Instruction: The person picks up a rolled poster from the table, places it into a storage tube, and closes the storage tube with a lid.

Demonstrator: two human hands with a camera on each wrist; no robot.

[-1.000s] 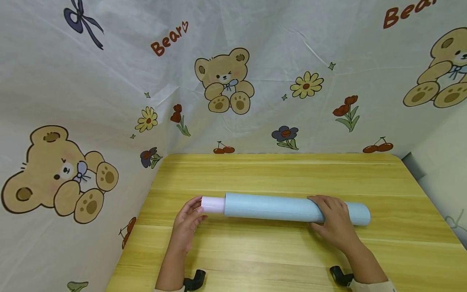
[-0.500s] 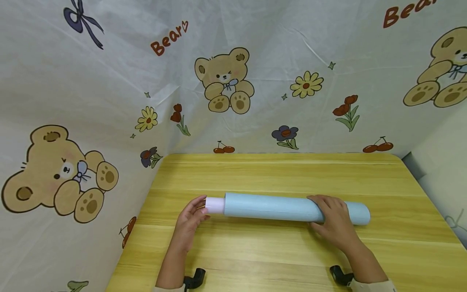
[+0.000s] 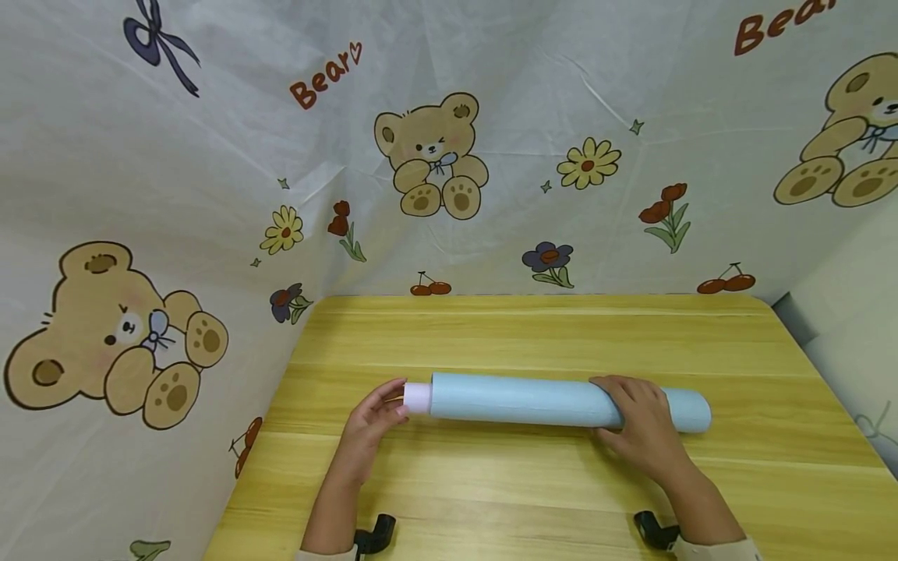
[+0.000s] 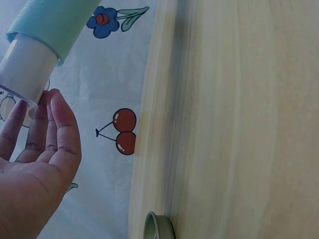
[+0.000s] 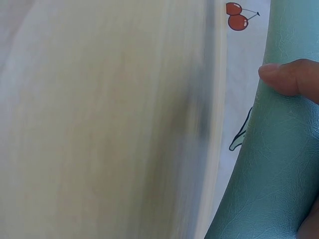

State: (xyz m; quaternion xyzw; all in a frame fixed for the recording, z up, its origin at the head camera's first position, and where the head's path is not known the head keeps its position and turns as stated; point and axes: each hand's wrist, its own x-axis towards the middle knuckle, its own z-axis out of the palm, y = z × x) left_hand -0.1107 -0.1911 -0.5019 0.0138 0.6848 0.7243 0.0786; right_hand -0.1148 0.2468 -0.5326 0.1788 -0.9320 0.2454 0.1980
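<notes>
A long light blue roll (image 3: 519,400) with a leather-like surface lies crosswise above the wooden table. From its left end sticks out a short length of a smooth white tube (image 3: 418,398). My left hand (image 3: 368,428) is at the tube's outer end, with fairly straight fingers touching its rim, as the left wrist view also shows. My right hand (image 3: 641,428) grips the roll near its right end, fingers over the far side; in the right wrist view a finger (image 5: 289,77) lies across the blue surface. The tube's inner part is hidden inside the roll.
The wooden table (image 3: 491,491) spreads below both hands. Behind and to the left hangs a white cloth (image 3: 519,93) printed with bears and flowers. Black mounts (image 3: 375,534) sit at both wrists.
The white tube has slid right, further into the blue roll, so less of it sticks out. My left hand has moved right with it, while my right hand and the roll stay nearly still.
</notes>
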